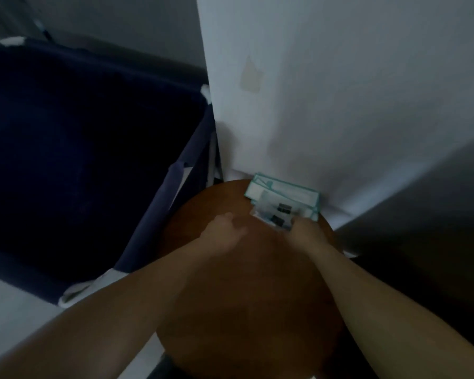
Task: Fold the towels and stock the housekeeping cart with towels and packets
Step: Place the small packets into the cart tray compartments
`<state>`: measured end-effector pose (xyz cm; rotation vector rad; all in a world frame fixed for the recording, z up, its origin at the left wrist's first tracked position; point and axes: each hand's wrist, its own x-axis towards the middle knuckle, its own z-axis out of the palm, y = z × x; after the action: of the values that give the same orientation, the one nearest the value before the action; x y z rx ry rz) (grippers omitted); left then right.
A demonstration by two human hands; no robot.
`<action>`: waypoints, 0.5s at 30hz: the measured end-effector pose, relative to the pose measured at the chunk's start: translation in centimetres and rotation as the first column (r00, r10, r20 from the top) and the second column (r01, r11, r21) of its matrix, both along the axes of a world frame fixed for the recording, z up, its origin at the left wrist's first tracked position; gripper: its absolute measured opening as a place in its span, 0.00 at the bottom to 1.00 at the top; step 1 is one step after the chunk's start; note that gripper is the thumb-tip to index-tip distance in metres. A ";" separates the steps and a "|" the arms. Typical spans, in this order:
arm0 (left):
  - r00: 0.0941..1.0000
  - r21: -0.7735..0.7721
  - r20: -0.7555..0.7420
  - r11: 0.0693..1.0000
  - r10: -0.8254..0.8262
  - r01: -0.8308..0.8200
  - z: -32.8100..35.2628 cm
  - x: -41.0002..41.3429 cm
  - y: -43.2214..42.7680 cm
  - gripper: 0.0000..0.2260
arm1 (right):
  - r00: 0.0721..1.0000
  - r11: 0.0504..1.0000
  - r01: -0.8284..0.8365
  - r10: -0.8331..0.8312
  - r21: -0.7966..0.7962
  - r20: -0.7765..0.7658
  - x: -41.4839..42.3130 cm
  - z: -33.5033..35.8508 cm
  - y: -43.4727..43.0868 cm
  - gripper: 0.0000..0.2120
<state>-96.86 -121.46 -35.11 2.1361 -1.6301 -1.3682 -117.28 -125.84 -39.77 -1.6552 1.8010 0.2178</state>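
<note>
A small stack of packets lies at the far edge of a round brown table [246, 283], against the white wall. The lower packets [285, 192] are white with teal borders. On top lie clear packets [274, 214] with dark contents. My right hand [307, 233] rests on the near right corner of the clear packets, its fingers on them. My left hand [225, 231] hovers over the table just left of the stack, fingers loosely curled and holding nothing. The frame is dim and blurred. No towels are in view.
A dark blue fabric bin [88, 160] on a white frame stands left of the table, its inside in shadow. A white wall corner [312, 91] rises behind the packets. Dark floor lies at the right.
</note>
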 end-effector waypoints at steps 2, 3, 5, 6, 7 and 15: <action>0.999 0.007 -0.034 1.000 0.028 -0.028 -1.8 -0.4 -1.3 0.18 | 1.000 1.000 0.017 -0.018 -0.024 -0.019 -0.3 -2.1 -1.2 0.18; 0.998 0.013 -0.041 0.999 0.043 -0.042 -2.7 -0.6 -1.9 0.18 | 0.999 0.999 0.026 -0.027 -0.043 -0.024 -0.4 -3.1 -1.6 0.19; 0.996 0.043 -0.043 0.997 0.072 -0.070 -4.8 -0.9 -2.9 0.19 | 0.999 0.997 0.028 -0.031 -0.075 -0.032 -0.5 -5.0 -2.3 0.21; 0.997 0.060 -0.026 0.996 0.068 -0.066 -5.9 -1.1 -3.3 0.19 | 0.999 0.995 0.023 -0.027 -0.092 -0.039 -0.4 -6.1 -2.5 0.21; 0.998 0.077 -0.009 0.995 0.058 -0.058 -7.0 -1.3 -3.7 0.18 | 0.999 0.994 0.016 -0.021 -0.109 -0.045 -0.4 -7.0 -2.6 0.22; 0.999 0.118 0.039 0.993 0.028 -0.032 -12.6 -1.8 -5.5 0.20 | 0.960 0.980 -0.131 0.089 -0.148 -0.264 0.7 -13.1 -2.6 0.20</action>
<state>-98.62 -126.99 -47.66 2.2551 -1.5601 -1.4594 -116.62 -128.48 -52.88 -1.9203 1.9614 0.3564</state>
